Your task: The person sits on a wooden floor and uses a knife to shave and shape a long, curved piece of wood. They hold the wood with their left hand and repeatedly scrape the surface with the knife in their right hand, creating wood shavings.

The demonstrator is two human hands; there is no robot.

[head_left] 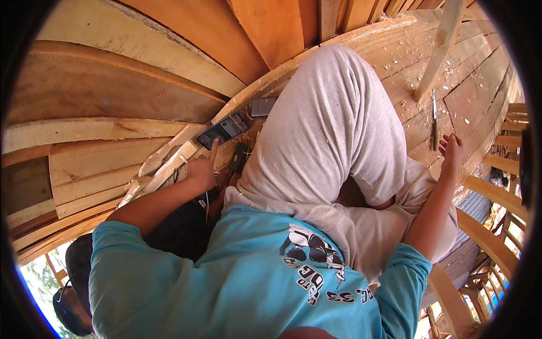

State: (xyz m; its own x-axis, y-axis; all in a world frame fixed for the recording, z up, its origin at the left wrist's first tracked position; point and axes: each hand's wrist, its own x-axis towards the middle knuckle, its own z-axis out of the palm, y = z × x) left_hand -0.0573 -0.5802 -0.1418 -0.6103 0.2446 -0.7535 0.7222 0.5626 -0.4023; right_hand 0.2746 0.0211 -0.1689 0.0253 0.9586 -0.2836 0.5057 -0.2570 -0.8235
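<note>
My left hand [201, 172] stretches its index finger onto the lit screen of a smartphone [222, 130], while its other fingers curl in. The phone lies against the wooden edge to the left of my raised knee. Beside it is a grey, flat, rectangular device [263, 107], partly hidden by my leg. On the right, my right hand [452, 150] hovers over the planks with loosely bent fingers and nothing visible in them. Closest to it lies a slim tool [435, 121] with a metal blade and a dark handle, apart from the fingers.
Curved wooden planks [113, 85] rise on the left. Wood shavings litter the plank floor [474, 107]. A wooden brace [443, 48] slants across the upper right, and curved ribs [488, 240] stand beyond my right arm. A person in a dark cap [70, 311] is at lower left.
</note>
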